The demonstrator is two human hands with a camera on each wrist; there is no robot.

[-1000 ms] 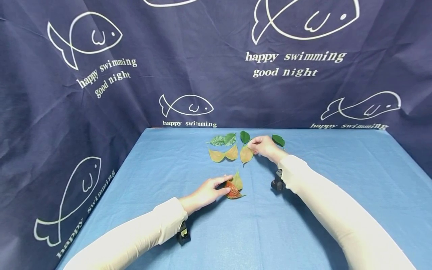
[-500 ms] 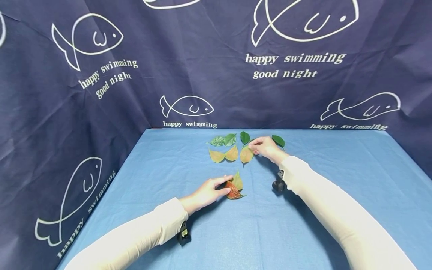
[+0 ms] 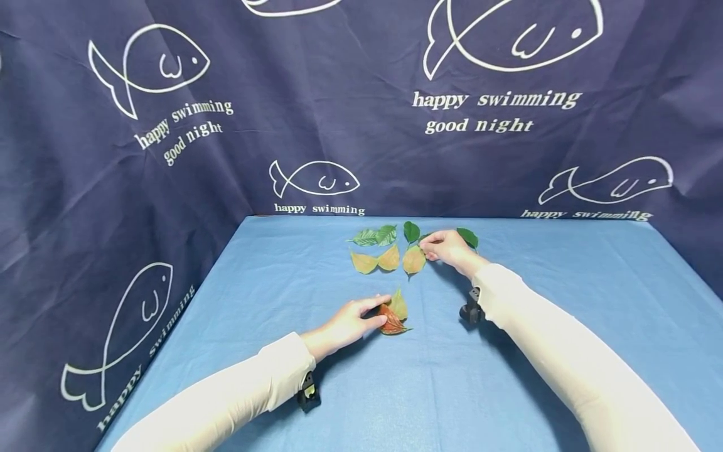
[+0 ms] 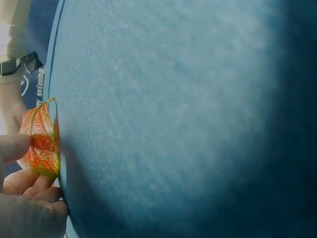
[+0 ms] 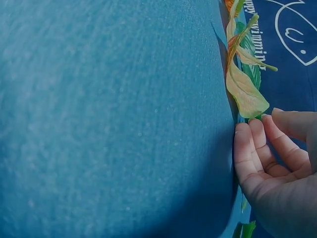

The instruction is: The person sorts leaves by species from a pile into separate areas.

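Note:
In the head view my left hand point(image 3: 353, 321) holds a red leaf point(image 3: 393, 320) and a yellow-green leaf point(image 3: 399, 306) just above the blue cloth. The left wrist view shows its thumb on the red leaf's face and other fingers below. My right hand point(image 3: 449, 247) is at the upper right edge of a yellow leaf point(image 3: 414, 260) lying on the cloth. Its fingertips point(image 5: 242, 130) are close to that leaf's edge in the right wrist view, loosely bent; whether they still touch it is hard to tell. Two joined-looking yellow leaves point(image 3: 388, 258) lie to its left.
Behind the yellow row lie green leaves: a ribbed pair point(image 3: 366, 236), a dark one point(image 3: 411, 231) and another point(image 3: 467, 238) right of my right hand, which partly hides more green. The blue cloth point(image 3: 361, 389) reaches a dark fish-print curtain point(image 3: 395, 157) at back and left.
My right hand has shifted slightly right, so its fingertips cover less of the yellow leaf than before. My left hand stays still with its leaves. The head view has tilted a little.

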